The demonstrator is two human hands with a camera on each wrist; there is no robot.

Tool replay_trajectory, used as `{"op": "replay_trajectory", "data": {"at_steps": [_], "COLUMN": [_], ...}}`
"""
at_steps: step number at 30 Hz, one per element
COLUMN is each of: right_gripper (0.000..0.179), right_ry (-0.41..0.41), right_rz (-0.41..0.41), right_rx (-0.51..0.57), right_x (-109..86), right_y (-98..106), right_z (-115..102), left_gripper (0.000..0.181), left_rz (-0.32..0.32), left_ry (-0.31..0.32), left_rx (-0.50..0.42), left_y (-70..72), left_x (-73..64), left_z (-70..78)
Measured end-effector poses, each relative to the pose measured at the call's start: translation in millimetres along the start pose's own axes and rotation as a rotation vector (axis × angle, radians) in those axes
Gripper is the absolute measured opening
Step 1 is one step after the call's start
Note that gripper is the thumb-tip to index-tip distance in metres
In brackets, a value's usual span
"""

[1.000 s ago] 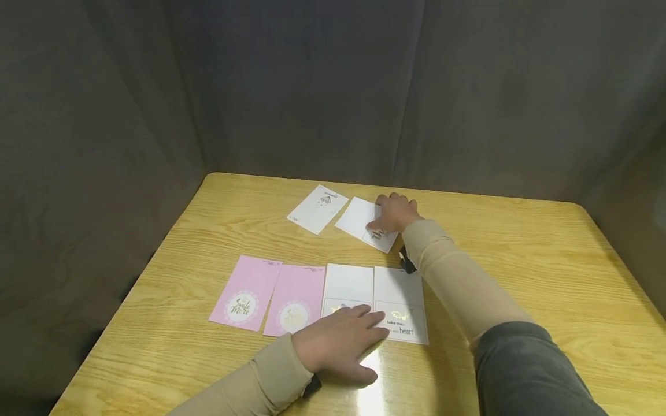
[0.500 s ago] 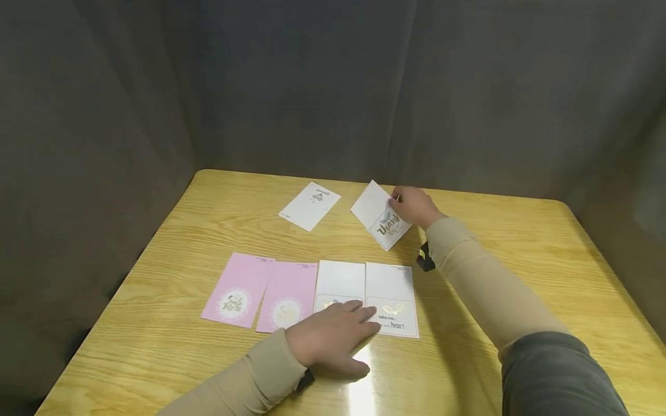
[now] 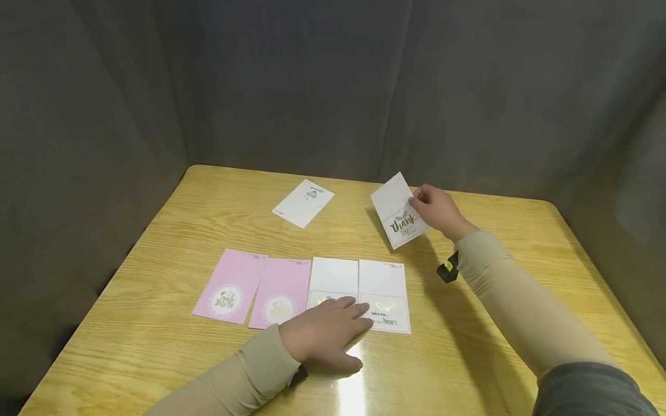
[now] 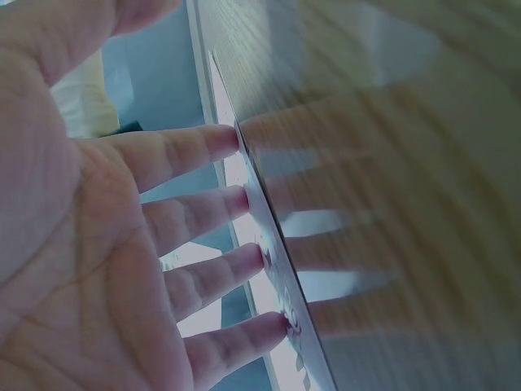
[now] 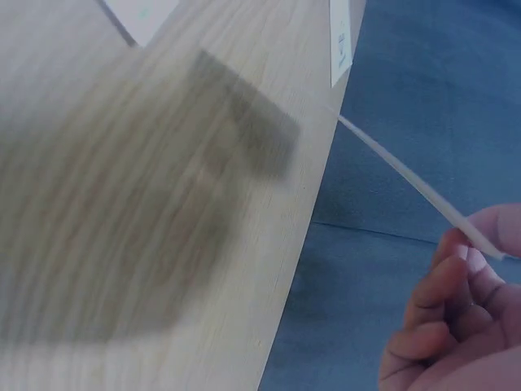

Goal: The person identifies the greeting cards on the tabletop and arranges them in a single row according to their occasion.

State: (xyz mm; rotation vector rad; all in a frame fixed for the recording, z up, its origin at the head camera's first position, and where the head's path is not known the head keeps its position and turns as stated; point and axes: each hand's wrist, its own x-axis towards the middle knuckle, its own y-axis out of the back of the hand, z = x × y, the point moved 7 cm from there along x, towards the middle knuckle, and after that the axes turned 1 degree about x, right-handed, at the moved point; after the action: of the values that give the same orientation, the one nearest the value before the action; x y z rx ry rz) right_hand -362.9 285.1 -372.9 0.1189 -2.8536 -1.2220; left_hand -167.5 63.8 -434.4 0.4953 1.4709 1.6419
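In the head view my right hand (image 3: 441, 211) pinches the right edge of a white "Thank you" card (image 3: 391, 199), raised off the table and tilted. The right wrist view shows that card (image 5: 415, 181) edge-on between thumb and fingers, its shadow on the wood. My left hand (image 3: 328, 334) lies with fingers spread, its fingertips touching the white cards in the front row. One of these, a white card with gold wings and "heart" lettering (image 3: 384, 283), is at the row's right end; the white card beside it (image 3: 335, 273) is partly covered by the fingers.
Two pink "Smile More" cards, a left one (image 3: 232, 274) and a right one (image 3: 283, 283), continue the row leftward. Another white card (image 3: 304, 203) lies farther back, skewed. The wooden table (image 3: 156, 277) is bounded by dark grey curtains (image 3: 291, 86).
My right hand has picked the "Thank you" card up from the back of the table and moved it rightward. My left hand has stayed on the front row.
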Motion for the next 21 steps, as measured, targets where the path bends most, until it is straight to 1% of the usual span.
{"op": "replay_trajectory", "data": {"at_steps": [5, 10, 14, 17, 21], "right_gripper": [0.023, 0.025, 0.024, 0.025, 0.025], "right_ry": [-0.042, -0.080, -0.111, -0.149, -0.185], "right_rz": [-0.009, -0.041, -0.049, -0.061, -0.064], "right_rx": [0.050, 0.115, 0.158, 0.175, 0.185], "right_x": [-18.7, -38.2, -52.1, -61.9, -72.5], "right_y": [9.6, 19.8, 26.3, 26.3, 23.3], "right_z": [11.2, 25.8, 40.2, 52.7, 65.7], "left_gripper": [0.067, 0.068, 0.067, 0.066, 0.065], "left_rz": [0.004, 0.016, 0.021, 0.017, 0.018], "left_ry": [-0.002, -0.012, -0.009, -0.004, -0.014], "left_rx": [0.015, 0.029, 0.007, -0.007, 0.024], "left_y": [1.9, 1.3, 0.8, 0.7, 1.6], "left_x": [0.3, 2.5, 2.3, 0.9, 0.5], "left_z": [1.4, 3.2, 3.3, 2.6, 2.6]}}
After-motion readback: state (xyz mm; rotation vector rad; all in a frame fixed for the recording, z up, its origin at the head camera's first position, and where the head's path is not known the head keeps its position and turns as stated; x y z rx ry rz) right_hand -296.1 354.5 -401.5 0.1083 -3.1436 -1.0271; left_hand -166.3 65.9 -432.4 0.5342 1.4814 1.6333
